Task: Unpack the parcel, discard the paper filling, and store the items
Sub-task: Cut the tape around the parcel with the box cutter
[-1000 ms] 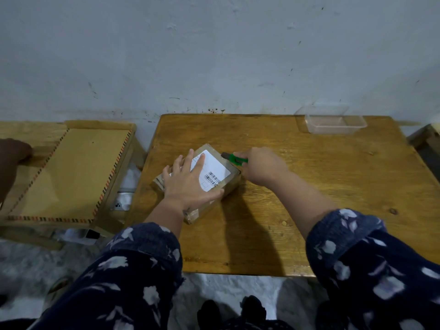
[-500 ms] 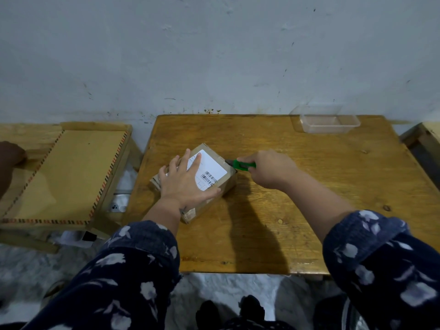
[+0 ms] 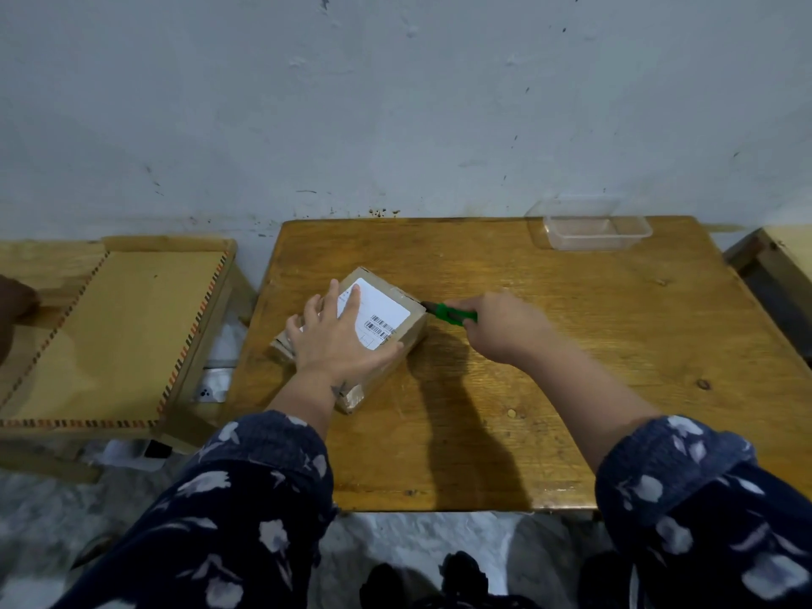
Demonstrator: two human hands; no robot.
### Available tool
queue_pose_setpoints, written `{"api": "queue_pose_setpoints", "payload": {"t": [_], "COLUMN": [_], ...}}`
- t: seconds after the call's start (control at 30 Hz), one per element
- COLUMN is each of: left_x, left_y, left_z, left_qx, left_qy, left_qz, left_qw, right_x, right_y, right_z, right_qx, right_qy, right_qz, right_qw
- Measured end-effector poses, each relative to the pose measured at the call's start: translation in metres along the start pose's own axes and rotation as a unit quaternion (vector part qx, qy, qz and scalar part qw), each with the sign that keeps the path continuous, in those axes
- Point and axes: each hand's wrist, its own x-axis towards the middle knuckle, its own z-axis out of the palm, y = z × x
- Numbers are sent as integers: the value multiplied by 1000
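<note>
A small brown cardboard parcel (image 3: 397,340) with a white barcode label lies taped shut on the wooden table (image 3: 571,367), left of centre. My left hand (image 3: 338,340) lies flat on its top with straight, spread fingers, pressing it down. My right hand (image 3: 505,327) grips a green-handled cutter (image 3: 452,313) just right of the parcel. The cutter's dark tip meets the parcel's far right edge. The parcel's contents are hidden.
A clear plastic container (image 3: 593,232) stands at the table's back right by the wall. A lower wooden stool (image 3: 110,336) with patterned edging sits to the left, with another person's hand (image 3: 15,301) at its far left. A wooden box edge (image 3: 773,265) shows at far right.
My right hand has drawn the cutter to the right along the parcel's far edge, away from the label, so more of the green handle shows. My left hand stays on the parcel.
</note>
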Motion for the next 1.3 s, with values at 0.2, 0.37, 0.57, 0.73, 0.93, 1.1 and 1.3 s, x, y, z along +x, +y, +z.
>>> {"api": "queue_pose_setpoints", "payload": {"t": [0.2,0.37,0.57,0.73,0.93,1.1,1.3], "left_x": [10,11,2,0,4,5,11], "left_y": [27,50,20,-1,2,16,2], "left_z": [-1,-10,-9,-7,-4,0,-3], "left_qx": [-62,-111,-61,-5,24,23,36], "left_qy": [-15,-57,-80,-65,-43,-20,-41], "left_qz": [-94,-143,16,170,244,211,272], "left_qw": [994,982,995,983,968,977,961], "right_x": [8,14,17,19,23,22,28], "right_y": [10,12,2,-5,-10,-14,-16], "right_z": [-2,13,32,37,40,42,39], "right_qx": [114,357,448,482,501,501,498], "right_qy": [-1,6,8,18,25,34,40], "right_qz": [24,113,141,152,167,171,179], "right_qw": [993,927,883,863,849,848,847]}}
